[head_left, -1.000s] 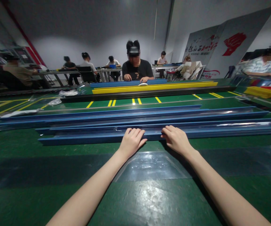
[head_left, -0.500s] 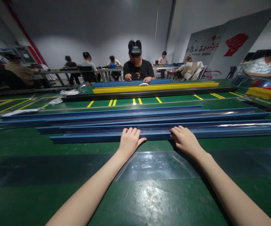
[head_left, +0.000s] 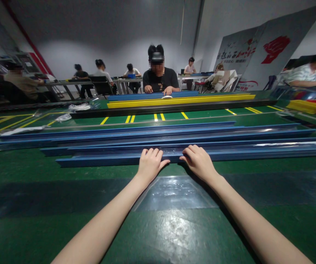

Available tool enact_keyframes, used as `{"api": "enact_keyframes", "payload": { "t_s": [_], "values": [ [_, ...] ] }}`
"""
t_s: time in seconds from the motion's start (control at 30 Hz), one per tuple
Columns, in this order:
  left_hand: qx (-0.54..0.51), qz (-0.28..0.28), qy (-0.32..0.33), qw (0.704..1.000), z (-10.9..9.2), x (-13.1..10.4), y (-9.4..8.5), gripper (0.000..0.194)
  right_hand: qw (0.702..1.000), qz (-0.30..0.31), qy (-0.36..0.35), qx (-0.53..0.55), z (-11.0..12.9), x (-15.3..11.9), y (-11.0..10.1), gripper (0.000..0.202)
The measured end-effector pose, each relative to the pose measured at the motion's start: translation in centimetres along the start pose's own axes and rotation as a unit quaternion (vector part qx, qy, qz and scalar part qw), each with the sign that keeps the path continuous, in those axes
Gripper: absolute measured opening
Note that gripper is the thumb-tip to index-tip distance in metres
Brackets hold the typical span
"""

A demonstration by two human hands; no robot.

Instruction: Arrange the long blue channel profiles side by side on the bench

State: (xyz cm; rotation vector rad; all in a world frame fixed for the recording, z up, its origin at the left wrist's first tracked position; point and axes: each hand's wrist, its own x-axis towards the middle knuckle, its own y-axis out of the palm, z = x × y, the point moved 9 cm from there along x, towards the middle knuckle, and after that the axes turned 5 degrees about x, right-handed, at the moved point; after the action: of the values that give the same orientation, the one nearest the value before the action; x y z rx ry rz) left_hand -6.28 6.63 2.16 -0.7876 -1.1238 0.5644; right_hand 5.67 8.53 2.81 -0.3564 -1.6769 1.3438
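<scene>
A long blue channel-shaped strip lies crosswise on the green table in front of me. My left hand is closed over its near edge, fingers curled into the channel and thumb pointing right along the front wall. A short way to the right, my right hand grips the same edge, fingertips bent inward. Shiny clear film shows inside the channel between the hands. Just behind lie several more blue strips, roughly parallel. A flat clear plastic sheet lies on the table beneath my forearms.
Farther back lie a black strip and a yellow strip. A co-worker in a black shirt sits opposite, hands near other blue strips. Crumpled clear plastic is at the back left, a yellow tray at the right.
My right hand has slid left along the blue strip, closer to my left hand. My left hand keeps nearly the same place on the strip.
</scene>
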Motion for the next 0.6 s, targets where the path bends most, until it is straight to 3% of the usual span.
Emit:
{"api": "enact_keyframes", "payload": {
  "t_s": [0.23,0.6],
  "values": [
    [-0.032,-0.012,0.025,0.999,-0.3,0.0,-0.4,0.031,0.998,-0.004,-0.014,-0.062,0.4,0.0,-0.4,0.018],
    [-0.013,-0.01,0.012,1.0,-0.1,0.1,-0.3,0.036,0.998,-0.005,0.031,-0.052,-3.3,-1.2,-1.4,0.015]
  ]
}}
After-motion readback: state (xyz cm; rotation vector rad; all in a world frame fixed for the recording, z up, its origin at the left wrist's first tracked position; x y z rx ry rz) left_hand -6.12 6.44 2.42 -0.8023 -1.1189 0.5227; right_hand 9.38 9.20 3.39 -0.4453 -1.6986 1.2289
